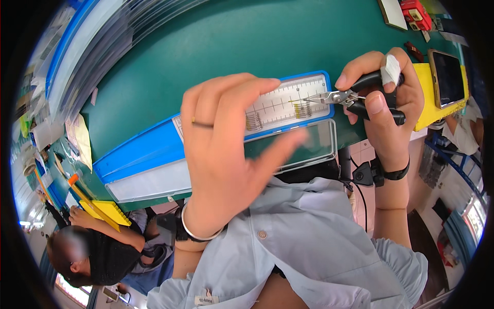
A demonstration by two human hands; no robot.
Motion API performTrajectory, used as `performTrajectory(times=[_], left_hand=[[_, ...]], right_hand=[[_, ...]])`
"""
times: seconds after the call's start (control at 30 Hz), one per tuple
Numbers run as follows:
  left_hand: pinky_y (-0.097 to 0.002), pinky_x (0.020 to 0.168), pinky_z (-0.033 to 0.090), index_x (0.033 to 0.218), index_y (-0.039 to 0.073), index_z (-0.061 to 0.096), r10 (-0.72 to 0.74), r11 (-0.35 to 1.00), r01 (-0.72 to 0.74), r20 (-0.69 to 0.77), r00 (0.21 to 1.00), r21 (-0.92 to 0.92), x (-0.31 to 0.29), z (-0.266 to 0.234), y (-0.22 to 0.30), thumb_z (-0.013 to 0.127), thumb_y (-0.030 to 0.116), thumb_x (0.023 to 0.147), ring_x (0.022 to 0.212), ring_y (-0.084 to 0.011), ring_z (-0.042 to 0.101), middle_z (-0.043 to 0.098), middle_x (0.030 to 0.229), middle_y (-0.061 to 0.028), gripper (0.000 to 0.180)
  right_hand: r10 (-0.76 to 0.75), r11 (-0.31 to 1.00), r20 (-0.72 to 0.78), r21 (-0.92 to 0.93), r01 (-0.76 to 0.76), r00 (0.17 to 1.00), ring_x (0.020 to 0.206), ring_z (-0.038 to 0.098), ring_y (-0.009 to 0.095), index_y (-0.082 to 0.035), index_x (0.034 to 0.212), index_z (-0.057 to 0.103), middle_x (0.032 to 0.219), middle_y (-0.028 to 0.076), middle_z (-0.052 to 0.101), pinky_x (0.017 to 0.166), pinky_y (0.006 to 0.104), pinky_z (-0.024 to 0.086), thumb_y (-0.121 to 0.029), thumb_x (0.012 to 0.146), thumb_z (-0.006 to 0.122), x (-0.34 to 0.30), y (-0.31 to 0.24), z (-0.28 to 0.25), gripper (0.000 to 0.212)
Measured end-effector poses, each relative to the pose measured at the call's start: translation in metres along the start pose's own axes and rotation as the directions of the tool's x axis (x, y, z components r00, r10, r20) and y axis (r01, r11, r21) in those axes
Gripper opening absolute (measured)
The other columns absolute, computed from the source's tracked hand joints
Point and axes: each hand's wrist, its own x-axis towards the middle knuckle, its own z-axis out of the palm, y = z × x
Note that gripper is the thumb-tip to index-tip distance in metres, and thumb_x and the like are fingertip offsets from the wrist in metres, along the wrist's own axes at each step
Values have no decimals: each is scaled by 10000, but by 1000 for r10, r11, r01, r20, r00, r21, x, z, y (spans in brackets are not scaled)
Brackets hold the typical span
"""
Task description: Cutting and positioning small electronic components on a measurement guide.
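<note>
My right hand (393,103) is closed round the black handles of small pliers (338,98). A whitish wrap covers part of one finger. The pliers' narrow metal tips lie over the white scale-marked panel of a long blue case (139,147), close to a small bunch of thin metal pieces (302,109). Whether the tips grip a piece is too small to tell. My left hand (221,129) spans the case's middle, fingers curved toward its far edge and thumb apart, blurred. No object shows in it. A second metal bunch (253,121) sits beside it. The clear lid (314,147) hangs open on the near side.
The case rests on a green tabletop (231,36) near its front edge. At right, a phone (446,80) lies on a yellow pad (423,98). Clear plastic sheets or bins (98,46) stand far left. Another person (103,252) sits at the lower left.
</note>
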Motion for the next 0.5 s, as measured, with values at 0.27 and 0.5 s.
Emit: performTrajectory(times=[0.27, 0.5], left_hand=[[-676, 1137, 151, 1366, 221, 602, 42, 894, -205, 380, 924, 399, -23, -7, -4, 727, 709, 649, 1433, -403, 313, 437, 1522, -103, 876], [-677, 1142, 117, 1350, 225, 622, 71, 845, -267, 399, 914, 462, -22, -2, -9, 598, 766, 735, 1398, -379, 383, 469, 1502, -72, 820]], right_hand=[[-98, 990, -19, -106, 96, 995, 715, 564, 134, -104, 874, 348, 886, 206, 666, 650, 238, 471, -114, 928, 628, 0, 2, 3, 285], [-6, 988, -45, -156, -1, 999, 697, 563, 154, -105, 852, 353, 818, 211, 669, 679, 253, 461, -7, 884, 586, -1, -3, 3, 255]])
